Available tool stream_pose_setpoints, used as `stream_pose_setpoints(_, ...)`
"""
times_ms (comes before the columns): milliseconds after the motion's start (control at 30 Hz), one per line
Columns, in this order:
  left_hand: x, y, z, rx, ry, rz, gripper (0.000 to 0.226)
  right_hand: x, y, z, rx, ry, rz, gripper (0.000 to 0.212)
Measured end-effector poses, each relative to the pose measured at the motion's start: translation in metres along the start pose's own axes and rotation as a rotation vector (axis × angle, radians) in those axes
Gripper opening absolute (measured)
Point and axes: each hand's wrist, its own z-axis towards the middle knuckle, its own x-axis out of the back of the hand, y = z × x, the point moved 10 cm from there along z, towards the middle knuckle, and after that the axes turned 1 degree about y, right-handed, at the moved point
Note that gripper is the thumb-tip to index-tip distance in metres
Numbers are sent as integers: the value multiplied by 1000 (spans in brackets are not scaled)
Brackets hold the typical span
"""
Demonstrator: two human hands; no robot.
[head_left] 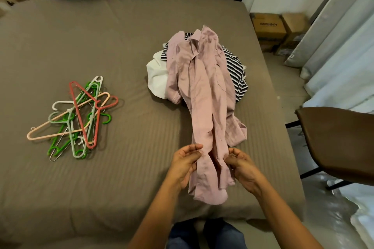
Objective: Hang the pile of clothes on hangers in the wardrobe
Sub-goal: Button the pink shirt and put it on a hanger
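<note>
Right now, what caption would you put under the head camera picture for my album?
Left hand and right hand grip a pink shirt on the bed, hangers piled nearby.

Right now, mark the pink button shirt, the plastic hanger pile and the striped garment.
pink button shirt (204,87): head view, front panel.
plastic hanger pile (81,115): head view, centre of tangle.
black-and-white striped garment (234,66): head view, exposed right side.
</note>
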Motion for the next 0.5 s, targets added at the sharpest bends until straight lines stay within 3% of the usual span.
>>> stream_pose_setpoints(200, -13, 10, -5, 17, -86, -42, 32, 10, -25, -7, 196, 176, -145, 15)
stream_pose_setpoints(333, -17, 17, -9, -32, -74, 26, 24, 12, -52, -21, 443, 257, -367, 4)
stream_pose_setpoints(400, -18, 22, -11, -73, -53, 95, 21, 14, -63, -24, 526, 300, -535, 8)
stream_pose_setpoints(500, -19, 33, -13, -218, 7, 288, 22, 10, -62, -26, 511, 242, -470, 20)
